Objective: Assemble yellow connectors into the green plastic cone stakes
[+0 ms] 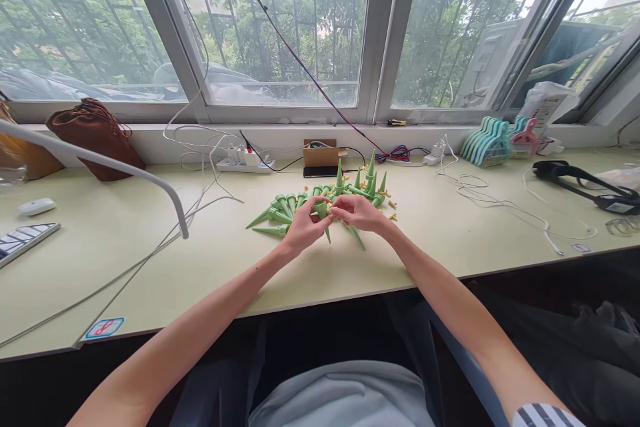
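Observation:
A heap of green cone-shaped plastic spikes (285, 208) lies on the pale desk (150, 260), some flat, a few upright (371, 172). Small yellow pieces (391, 204) are scattered at the heap's right. My left hand (306, 227) and my right hand (359, 212) meet over the near side of the heap. Both pinch one green spike (324, 215) between them, its tip pointing down toward me. The fingertips hide where the two hands touch it.
White cables (200, 203) trail across the desk's left and right. A power strip (245, 161), a cardboard box (320, 155) and a phone sit behind the heap. A brown pouch (95, 137), a white lamp arm (100, 163), teal hangers (487, 140) and black glasses (585, 180) stand around.

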Motion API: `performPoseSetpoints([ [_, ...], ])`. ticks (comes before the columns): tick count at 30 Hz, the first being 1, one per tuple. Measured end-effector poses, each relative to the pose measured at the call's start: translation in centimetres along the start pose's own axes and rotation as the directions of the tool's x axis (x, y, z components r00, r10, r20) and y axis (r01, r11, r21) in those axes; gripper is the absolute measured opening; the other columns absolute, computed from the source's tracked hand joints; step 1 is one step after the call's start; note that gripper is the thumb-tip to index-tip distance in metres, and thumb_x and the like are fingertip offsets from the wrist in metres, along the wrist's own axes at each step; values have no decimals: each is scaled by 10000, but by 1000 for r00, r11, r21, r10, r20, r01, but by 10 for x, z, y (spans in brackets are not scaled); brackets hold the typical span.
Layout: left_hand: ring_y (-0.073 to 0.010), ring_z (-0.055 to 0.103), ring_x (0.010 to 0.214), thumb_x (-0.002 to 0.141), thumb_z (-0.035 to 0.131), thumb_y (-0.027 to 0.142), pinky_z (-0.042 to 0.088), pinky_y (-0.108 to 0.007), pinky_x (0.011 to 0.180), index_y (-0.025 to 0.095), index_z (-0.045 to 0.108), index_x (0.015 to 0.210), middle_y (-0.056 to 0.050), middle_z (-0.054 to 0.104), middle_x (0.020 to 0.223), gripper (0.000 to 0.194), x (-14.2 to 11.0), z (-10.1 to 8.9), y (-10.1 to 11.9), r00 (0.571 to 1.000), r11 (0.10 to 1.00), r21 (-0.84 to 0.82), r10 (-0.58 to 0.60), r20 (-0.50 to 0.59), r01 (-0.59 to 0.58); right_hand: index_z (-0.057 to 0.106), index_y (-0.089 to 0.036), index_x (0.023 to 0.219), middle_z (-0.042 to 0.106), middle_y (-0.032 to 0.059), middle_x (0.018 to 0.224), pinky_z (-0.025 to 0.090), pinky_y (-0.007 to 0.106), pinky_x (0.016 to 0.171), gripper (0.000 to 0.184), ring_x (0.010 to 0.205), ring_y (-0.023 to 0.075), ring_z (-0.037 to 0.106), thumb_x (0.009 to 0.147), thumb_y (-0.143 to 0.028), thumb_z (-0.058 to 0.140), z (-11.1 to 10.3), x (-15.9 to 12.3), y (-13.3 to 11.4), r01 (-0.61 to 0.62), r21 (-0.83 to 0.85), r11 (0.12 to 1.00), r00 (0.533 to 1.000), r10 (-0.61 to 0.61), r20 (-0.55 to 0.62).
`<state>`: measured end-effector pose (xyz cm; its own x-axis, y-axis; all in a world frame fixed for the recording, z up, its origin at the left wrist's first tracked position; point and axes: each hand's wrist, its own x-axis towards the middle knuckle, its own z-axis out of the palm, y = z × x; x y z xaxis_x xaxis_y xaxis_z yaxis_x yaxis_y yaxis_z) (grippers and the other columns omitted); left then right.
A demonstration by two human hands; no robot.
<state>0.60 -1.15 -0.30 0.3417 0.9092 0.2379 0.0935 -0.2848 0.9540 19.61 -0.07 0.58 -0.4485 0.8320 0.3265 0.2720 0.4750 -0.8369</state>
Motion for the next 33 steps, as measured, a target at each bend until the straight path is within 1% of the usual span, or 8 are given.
performPoseSetpoints([
  [9,-65,435,449,785,732,441,347,-186,401,203,543,1146,54,528,628,472,0,-1,-2,1000,1000,3,-6,23,6,598,-169,789,576,-2,634,406,271,553,379,562,133,518,879,-537,595,0,0,-2,4,-26,1000,1000,-4,11],
  [14,-64,414,455,793,724,422,336,-183,406,195,545,1146,53,518,610,456,0,-1,-2,999,1000,-2,1,42,0,508,-178,646,531,-9,560,378,264,541,483,525,123,488,933,-565,491,1,0,-1,10,-69,998,1000,-9,18],
  [17,-63,400,458,800,717,411,326,-179,406,198,547,1144,58,499,602,438,0,0,-1,999,1000,-9,1,49,0,480,-178,606,526,-7,553,382,262,546,538,522,119,492,948,-592,447,1,0,0,8,-80,997,1000,-6,23],
  [19,-59,392,454,801,717,411,321,-178,405,200,548,1144,61,488,604,437,0,0,-1,999,1000,-13,-4,48,5,497,-176,631,539,-6,569,386,261,542,527,521,118,494,942,-599,459,1,0,-1,4,-66,998,1000,-2,25],
  [23,-58,408,462,793,728,428,327,-177,409,198,544,1139,50,507,633,455,1,-1,-3,999,999,-29,-13,49,15,579,-171,812,577,-8,643,400,263,522,404,524,122,508,926,-555,523,1,0,-1,0,-1,1000,999,0,35],
  [25,-61,421,473,796,727,442,331,-175,412,200,543,1135,41,525,650,456,2,-1,-4,998,999,-32,-10,54,11,593,-171,861,588,-7,676,405,262,521,357,531,121,517,922,-520,545,1,0,-1,7,17,1000,999,-8,45],
  [29,-59,426,478,785,738,464,329,-172,416,202,548,1125,43,522,653,470,1,0,-3,998,999,-48,-11,59,14,586,-168,822,574,-12,656,398,258,525,335,535,119,513,924,-486,553,1,-1,-1,20,15,1000,998,-20,54],
  [33,-50,395,459,759,760,453,322,-173,415,195,549,1101,63,481,623,477,-1,1,1,997,998,-65,-19,71,23,543,-173,734,548,-18,595,382,254,532,402,523,115,490,942,-516,512,1,-1,-1,12,-19,1000,998,-11,63],
])
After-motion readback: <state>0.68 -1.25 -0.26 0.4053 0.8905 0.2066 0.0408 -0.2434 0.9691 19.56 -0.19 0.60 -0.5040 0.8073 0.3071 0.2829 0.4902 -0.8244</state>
